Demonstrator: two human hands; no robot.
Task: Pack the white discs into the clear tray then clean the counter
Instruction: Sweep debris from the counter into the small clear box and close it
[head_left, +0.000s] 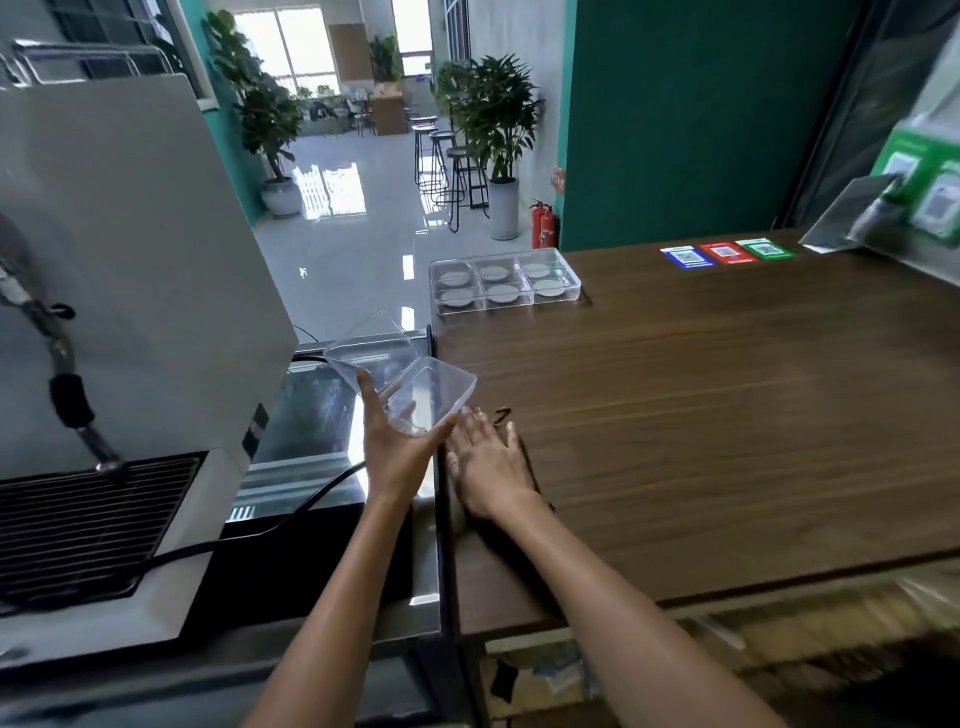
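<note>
Packing done: 6 white discs (501, 293) fill the clear tray (571, 285). My left hand (397, 452) grasps a clear box (410, 374); my right hand (491, 462), released, sweeps the desk (727, 415)'s left edge. Next: catch debris.

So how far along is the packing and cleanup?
Packing looks done: the tray holds six discs, one per compartment. Cleanup is in hand: the left hand holds a clear box at the counter edge, and the right hand lies flat beside it. Small dark bits remain.

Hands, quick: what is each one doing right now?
Left hand: holds the clear boxes at the counter's edge.
Right hand: open, flat on the counter, holding nothing.
</note>
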